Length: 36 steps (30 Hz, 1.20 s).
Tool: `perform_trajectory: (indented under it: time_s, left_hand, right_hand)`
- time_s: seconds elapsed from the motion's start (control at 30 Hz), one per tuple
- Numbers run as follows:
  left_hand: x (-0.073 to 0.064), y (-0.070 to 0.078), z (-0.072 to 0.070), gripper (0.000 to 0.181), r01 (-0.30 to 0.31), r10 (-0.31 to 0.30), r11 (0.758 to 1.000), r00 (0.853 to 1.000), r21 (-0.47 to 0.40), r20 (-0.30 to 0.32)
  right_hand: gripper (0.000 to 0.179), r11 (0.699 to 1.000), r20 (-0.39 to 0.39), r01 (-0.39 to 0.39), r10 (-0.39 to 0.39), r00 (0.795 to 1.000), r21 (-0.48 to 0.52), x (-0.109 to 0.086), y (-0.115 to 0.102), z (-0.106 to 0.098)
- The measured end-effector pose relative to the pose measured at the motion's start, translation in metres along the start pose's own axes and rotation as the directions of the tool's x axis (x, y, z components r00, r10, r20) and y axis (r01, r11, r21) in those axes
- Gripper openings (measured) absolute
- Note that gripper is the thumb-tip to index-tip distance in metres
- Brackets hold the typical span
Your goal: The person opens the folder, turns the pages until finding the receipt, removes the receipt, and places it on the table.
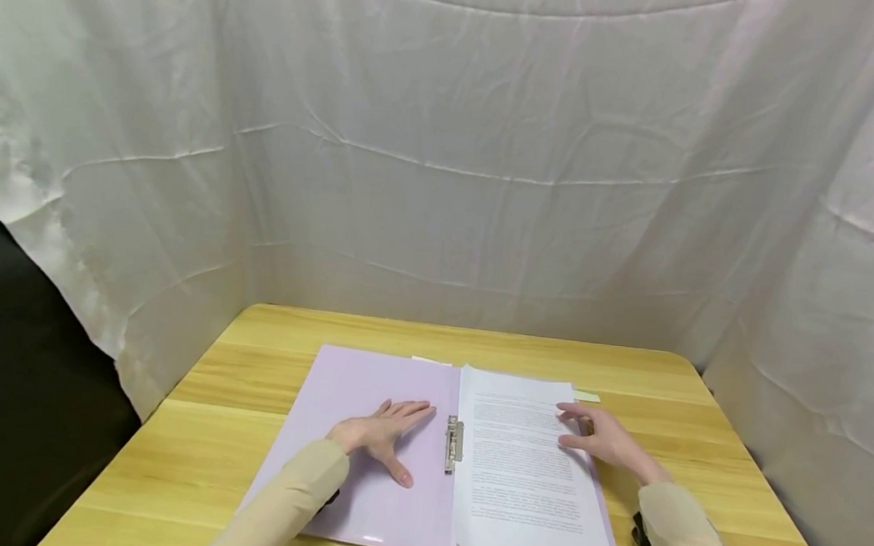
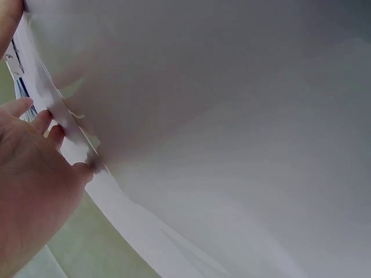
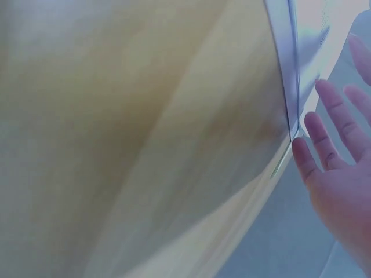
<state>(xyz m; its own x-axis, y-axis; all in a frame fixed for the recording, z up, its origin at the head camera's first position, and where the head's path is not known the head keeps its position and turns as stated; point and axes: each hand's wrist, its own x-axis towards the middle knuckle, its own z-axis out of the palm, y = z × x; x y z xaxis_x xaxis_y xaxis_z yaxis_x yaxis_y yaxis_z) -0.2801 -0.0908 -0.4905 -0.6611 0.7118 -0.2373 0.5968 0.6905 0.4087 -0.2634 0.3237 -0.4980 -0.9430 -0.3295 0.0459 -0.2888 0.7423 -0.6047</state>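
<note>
At the near edge of the tabletop [image 1: 195, 425], two pale sleeves reach in, the left sleeve [image 1: 292, 490] over the near left of an opened purple folder [image 1: 370, 377], the right sleeve [image 1: 692, 531] beside its near right corner. The left hand [image 1: 380, 436] lies over the folder's left cover, fingers straight, thumb spread wide, gripping nothing. The right hand [image 1: 601, 438] is at the right edge of the printed papers [image 1: 529, 479], thumb and fingers parted and loosely bent; it pinches nothing, and contact with the sheets is hard to tell.

The papers lie on the folder's right half, their left edge at the metal clip [image 1: 453, 445] by the fold. Judging by this, the folder is opened and the stack set nearly in place; squaring the sheets, fastening the clip and closing the cover may be left. Whether the clip grips the papers cannot be told.

Farther back, a pale slip [image 1: 587, 396] pokes out at the far right, and a grey curtain [image 1: 475, 142] hangs behind.
</note>
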Motion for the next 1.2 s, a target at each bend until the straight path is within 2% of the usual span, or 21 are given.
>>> perform_trajectory:
  time_s: [0.23,0.63,0.93,1.2]
  left_hand:
    - [0.000,0.000,0.001,0.121,-0.013,0.013,1.000,1.000,-0.003,-0.008]
    - [0.004,-0.005,-0.002,0.123,-0.054,0.044,0.993,0.995,-0.109,-0.090]
    - [0.008,-0.006,-0.002,0.124,-0.077,0.059,0.991,0.986,-0.111,-0.154]
    - [0.008,-0.005,-0.003,0.122,-0.084,0.066,0.989,0.986,-0.121,-0.152]
  right_hand:
    - [0.060,1.000,-0.011,-0.021,0.022,1.000,0.019,0.007,-0.003,-0.001]
    - [0.066,0.996,-0.035,-0.087,0.087,0.996,-0.001,0.023,0.001,0.001]
    - [0.067,0.997,-0.054,-0.073,0.075,0.996,0.041,0.035,0.007,0.002]
    - [0.064,0.998,-0.051,-0.062,0.062,0.997,-0.007,0.038,0.004,0.000]
